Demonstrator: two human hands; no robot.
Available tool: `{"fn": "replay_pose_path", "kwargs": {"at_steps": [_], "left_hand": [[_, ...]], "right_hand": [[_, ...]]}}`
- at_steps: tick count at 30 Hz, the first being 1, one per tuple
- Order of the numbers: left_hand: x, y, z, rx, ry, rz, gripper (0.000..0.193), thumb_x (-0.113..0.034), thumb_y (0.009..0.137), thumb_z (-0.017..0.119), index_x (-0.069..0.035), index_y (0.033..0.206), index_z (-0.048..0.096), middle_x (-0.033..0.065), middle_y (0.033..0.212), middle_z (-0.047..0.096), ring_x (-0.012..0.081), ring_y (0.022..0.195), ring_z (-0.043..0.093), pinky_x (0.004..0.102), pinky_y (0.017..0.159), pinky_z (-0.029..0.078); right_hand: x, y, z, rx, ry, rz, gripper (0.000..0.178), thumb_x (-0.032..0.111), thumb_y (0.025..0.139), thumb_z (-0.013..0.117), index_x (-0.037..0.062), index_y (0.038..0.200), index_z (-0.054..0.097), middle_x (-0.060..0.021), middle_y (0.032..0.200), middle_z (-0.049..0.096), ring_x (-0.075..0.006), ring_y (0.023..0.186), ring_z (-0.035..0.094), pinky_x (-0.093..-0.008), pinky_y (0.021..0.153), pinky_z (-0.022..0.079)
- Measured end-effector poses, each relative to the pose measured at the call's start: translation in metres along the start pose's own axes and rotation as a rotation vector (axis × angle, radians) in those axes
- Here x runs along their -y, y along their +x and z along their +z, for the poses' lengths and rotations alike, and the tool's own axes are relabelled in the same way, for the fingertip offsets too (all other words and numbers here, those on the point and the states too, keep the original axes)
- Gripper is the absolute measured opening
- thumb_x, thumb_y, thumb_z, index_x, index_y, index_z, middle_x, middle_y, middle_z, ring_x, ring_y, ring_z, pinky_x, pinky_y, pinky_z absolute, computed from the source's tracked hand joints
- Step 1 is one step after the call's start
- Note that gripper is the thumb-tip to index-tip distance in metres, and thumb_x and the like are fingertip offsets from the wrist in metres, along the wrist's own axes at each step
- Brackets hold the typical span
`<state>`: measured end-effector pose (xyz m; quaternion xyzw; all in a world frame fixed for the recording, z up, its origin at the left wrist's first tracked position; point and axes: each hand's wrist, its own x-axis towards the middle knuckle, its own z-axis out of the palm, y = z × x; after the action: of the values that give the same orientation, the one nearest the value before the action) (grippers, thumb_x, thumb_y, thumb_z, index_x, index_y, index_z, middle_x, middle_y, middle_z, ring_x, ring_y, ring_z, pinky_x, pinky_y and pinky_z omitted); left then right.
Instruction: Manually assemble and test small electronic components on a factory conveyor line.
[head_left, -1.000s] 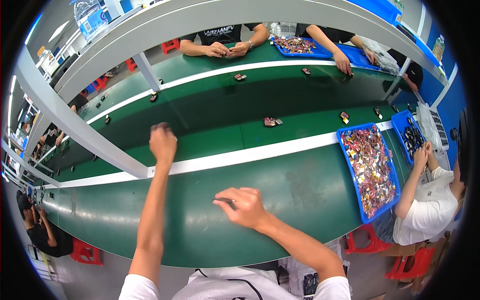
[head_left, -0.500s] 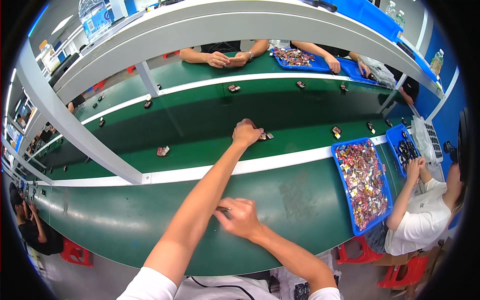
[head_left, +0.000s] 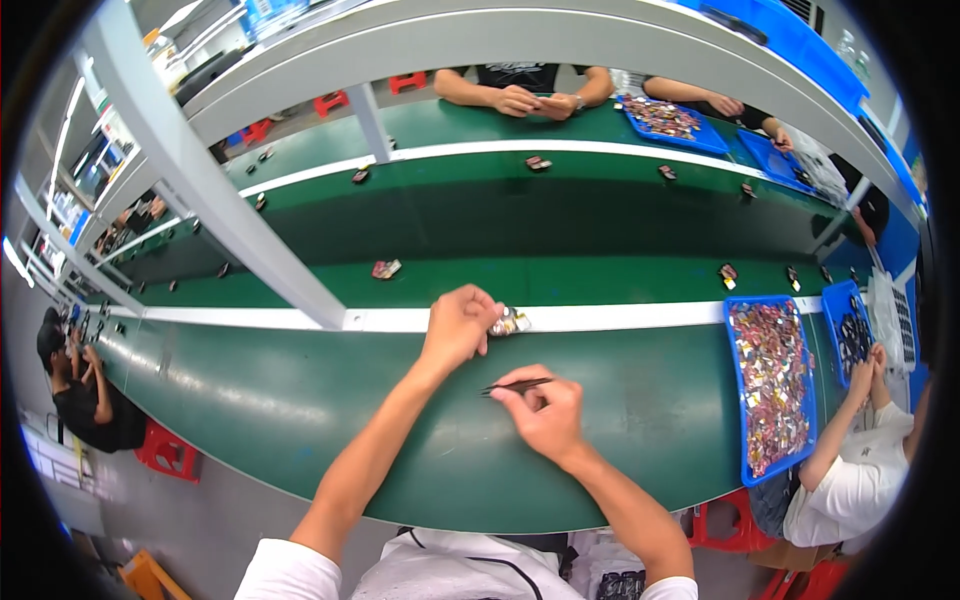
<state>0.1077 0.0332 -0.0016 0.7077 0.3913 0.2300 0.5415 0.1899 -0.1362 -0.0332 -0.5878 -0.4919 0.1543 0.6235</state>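
My left hand (head_left: 458, 328) pinches a small electronic assembly (head_left: 513, 322) with white and yellowish patches, above the near white rail (head_left: 590, 318). Its exact make-up is partly covered by my fingers. Closer to me and to the right, my right hand (head_left: 548, 412) grips dark tweezers (head_left: 513, 386), whose tips point left, a short way below the assembly and apart from it. Both forearms reach over the green worktop (head_left: 420, 480).
Small assemblies, one of them reddish (head_left: 385, 269), lie spaced along the green conveyor (head_left: 560, 275). To the right, a blue tray (head_left: 748, 430) holds many small parts, near a co-worker in white (head_left: 850, 490). A slanting grey post (head_left: 220, 200) rises at left; more people sit across.
My left hand has come back from the belt to the rail, bringing an assembly. The right hand's tweezers now show clearly, away from my left forearm. The whole view has shifted.
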Motion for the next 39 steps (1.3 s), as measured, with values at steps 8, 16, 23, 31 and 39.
{"fn": "replay_pose_path", "kwargs": {"at_steps": [8,16,23,31,39], "left_hand": [[0.039,-0.066,-0.008,0.017,-0.336,0.031,0.012,-0.005,0.093,0.072,0.006,0.095,0.066,0.0084,0.075,0.07,0.007,0.056,0.06,0.0222,0.045,0.046],[0.041,-0.07,-0.008,0.005,-0.28,0.049,0.012,-0.006,0.093,0.072,0.005,0.095,0.067,0.0085,0.076,0.072,0.0065,0.062,0.064,0.0223,0.045,0.048],[0.038,-0.073,-0.008,-0.028,-0.249,0.055,0.013,-0.006,0.093,0.072,0.006,0.095,0.066,0.0078,0.075,0.072,0.0053,0.058,0.061,0.0222,0.043,0.045],[0.039,-0.073,-0.004,-0.042,-0.3,0.046,0.013,-0.006,0.093,0.072,0.005,0.096,0.066,0.0075,0.074,0.071,0.0045,0.056,0.06,0.0222,0.043,0.045],[0.043,-0.075,-0.003,-0.042,-0.247,0.103,0.012,-0.005,0.094,0.072,0.005,0.096,0.067,0.0078,0.076,0.072,0.0052,0.061,0.064,0.0218,0.045,0.048]], "right_hand": [[-0.002,0.004,-0.004,0.003,0.251,0.192,0.011,-0.005,0.086,0.077,-0.0021,0.093,0.07,0.0013,0.074,0.066,0.002,0.056,0.045,-0.017,0.049,0.032],[-0.006,0.007,-0.006,-0.084,0.075,0.072,0.01,-0.004,0.085,0.078,-0.0015,0.09,0.069,-0.0007,0.075,0.068,0.0008,0.051,0.045,-0.0185,0.047,0.032],[-0.008,0.005,-0.006,-0.058,-0.045,0.09,0.011,-0.001,0.082,0.081,-0.0002,0.089,0.072,0.0042,0.06,0.06,0.0011,0.045,0.04,-0.0198,0.045,0.026],[-0.01,0.005,-0.007,-0.012,-0.021,0.157,0.012,0.001,0.084,0.081,-0.0005,0.092,0.071,0.0053,0.059,0.057,0.0019,0.046,0.036,-0.0198,0.045,0.023],[0.003,0.013,-0.011,0.016,0.31,0.465,0.012,-0.005,0.089,0.074,-0.0057,0.098,0.067,-0.0066,0.086,0.07,-0.0079,0.073,0.066,-0.0198,0.062,0.052]]}}
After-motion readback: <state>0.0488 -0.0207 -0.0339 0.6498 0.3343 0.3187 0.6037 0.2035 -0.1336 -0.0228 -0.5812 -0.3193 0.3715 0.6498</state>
